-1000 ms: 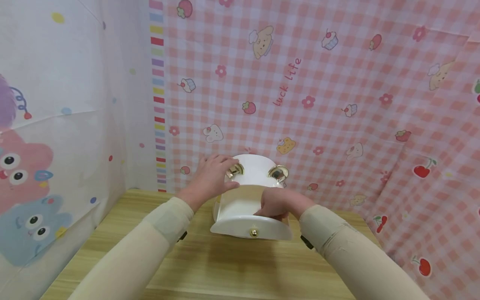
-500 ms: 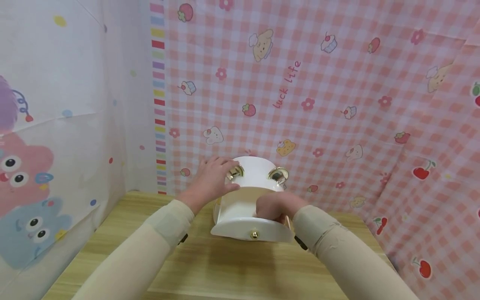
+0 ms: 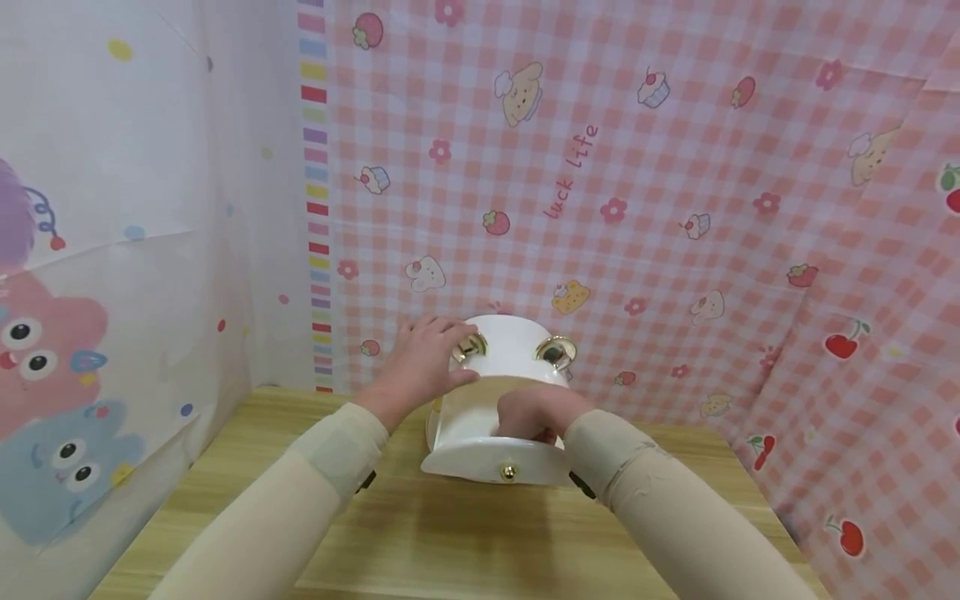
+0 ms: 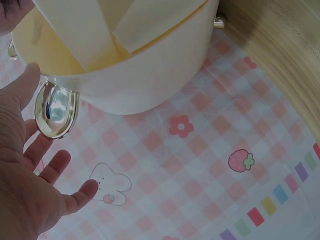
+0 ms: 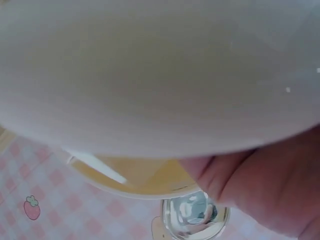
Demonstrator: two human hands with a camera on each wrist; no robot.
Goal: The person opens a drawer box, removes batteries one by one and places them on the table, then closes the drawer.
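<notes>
Head view, sleeves: two pale sleeves (image 3: 690, 508) reach in from the lower edge, cut off there; the right cuff covers one end of the container's front panel (image 3: 472, 460).
Right hand: the right hand (image 3: 536, 410) dips behind that panel into the container, knuckles up; its fingertips are hidden, so whether they pinch anything cannot be told. In the right wrist view a blurred pale surface (image 5: 150, 75) hides them too.
White container: the white container (image 3: 510, 337) stands on the table near its far edge, glossy and rounded, with a gold knob (image 3: 509, 472) on the curved front panel. The left wrist view shows a yellowish inside and flat, pale pieces (image 4: 75, 30) there, cut by the upper edge; what they are is unclear.
Left hand: the left hand (image 3: 423, 358) is spread beside one gold handle (image 3: 472, 346), thumb at the rim, partly covering the handle from above.
Other handle: the second gold handle (image 3: 556, 352) shows plainly, shiny and looped.
Table: the wood-grained table (image 3: 450, 550) lies beneath.
Backdrop: a pink checked cloth (image 3: 637, 150) hangs behind.
</notes>
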